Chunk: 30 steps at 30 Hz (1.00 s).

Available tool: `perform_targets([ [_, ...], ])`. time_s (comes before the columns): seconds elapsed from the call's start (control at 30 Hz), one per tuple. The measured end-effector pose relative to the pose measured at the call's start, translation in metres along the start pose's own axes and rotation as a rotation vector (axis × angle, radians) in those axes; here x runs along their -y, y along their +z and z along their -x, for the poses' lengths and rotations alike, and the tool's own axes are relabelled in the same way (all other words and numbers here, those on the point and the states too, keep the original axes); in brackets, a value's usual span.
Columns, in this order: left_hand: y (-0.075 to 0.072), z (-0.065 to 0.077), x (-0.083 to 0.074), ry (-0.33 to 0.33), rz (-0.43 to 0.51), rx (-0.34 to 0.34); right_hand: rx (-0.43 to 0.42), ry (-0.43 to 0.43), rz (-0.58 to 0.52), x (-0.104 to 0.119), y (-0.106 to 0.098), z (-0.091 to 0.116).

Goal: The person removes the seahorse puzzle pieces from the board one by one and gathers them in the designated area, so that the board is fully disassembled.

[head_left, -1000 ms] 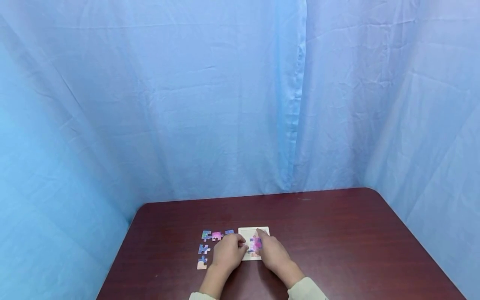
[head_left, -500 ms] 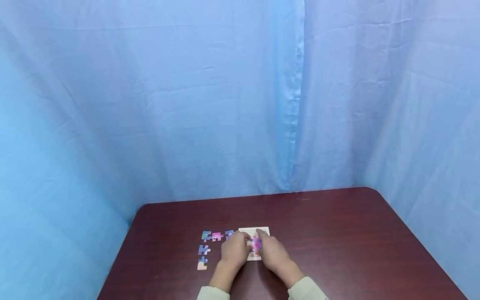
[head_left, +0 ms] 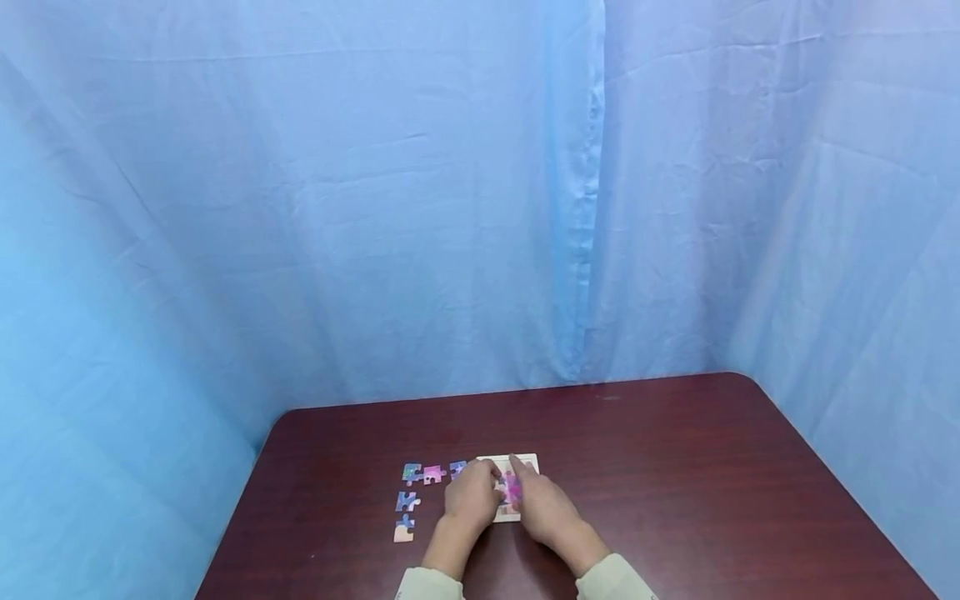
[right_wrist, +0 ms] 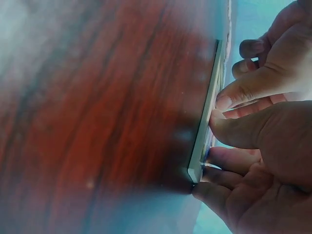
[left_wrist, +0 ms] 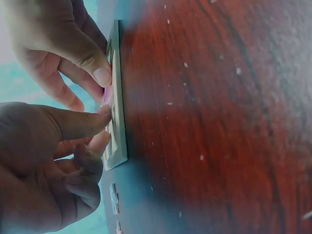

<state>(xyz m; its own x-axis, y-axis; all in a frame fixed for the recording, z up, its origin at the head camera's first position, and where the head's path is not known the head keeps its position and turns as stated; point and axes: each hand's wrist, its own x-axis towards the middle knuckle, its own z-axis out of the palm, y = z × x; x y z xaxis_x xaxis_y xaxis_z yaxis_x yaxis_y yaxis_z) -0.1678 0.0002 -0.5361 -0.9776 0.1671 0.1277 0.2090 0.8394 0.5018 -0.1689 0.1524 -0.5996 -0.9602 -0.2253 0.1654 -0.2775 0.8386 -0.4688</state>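
Note:
A small white puzzle tray (head_left: 507, 517) lies on the table with pink and purple jigsaw pieces (head_left: 512, 488) in it. My left hand (head_left: 472, 497) is over the tray's left part, thumb and forefinger pinched at a jigsaw piece that they mostly hide. My right hand (head_left: 553, 510) holds the tray's right side, forefinger reaching toward the far edge. In the right wrist view the right thumb (right_wrist: 239, 127) lies on the tray's near side, and the fingers bend round its right end. Both thumbs come close together over the pieces in the left wrist view.
Left of the tray lie several loose jigsaw pieces: a blue-green one (head_left: 412, 473), a pink one (head_left: 432, 474), a blue one (head_left: 406, 501) and a cream-and-blue one (head_left: 403, 528). Another (head_left: 457, 468) sits beside the left hand. Blue curtains (head_left: 450, 208) surround the dark red table (head_left: 675, 467).
My left hand has moved right, from the tray's left edge to over its pieces, and now covers more of the tray. My right hand has stayed nearly in place.

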Motion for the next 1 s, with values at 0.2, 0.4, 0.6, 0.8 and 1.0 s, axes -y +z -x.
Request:
perform_targets([
  [0.2,0.002,0.001,0.003,0.002,0.014,-0.027,0.053,0.040,-0.036,0.018,-0.023,0.004],
  [0.4,0.001,0.002,0.007,-0.007,0.055,-0.032,0.043,0.046,-0.044,0.020,-0.024,0.005],
  [0.6,-0.001,0.002,0.008,-0.013,0.109,-0.031,0.031,0.059,-0.016,0.007,-0.007,0.000],
  [0.8,-0.002,0.003,0.008,-0.028,0.204,-0.045,0.042,0.055,-0.040,0.021,-0.025,0.004],
  [1.0,-0.006,0.003,0.009,-0.010,0.271,-0.074,0.025,0.056,-0.030,0.011,-0.013,0.001],
])
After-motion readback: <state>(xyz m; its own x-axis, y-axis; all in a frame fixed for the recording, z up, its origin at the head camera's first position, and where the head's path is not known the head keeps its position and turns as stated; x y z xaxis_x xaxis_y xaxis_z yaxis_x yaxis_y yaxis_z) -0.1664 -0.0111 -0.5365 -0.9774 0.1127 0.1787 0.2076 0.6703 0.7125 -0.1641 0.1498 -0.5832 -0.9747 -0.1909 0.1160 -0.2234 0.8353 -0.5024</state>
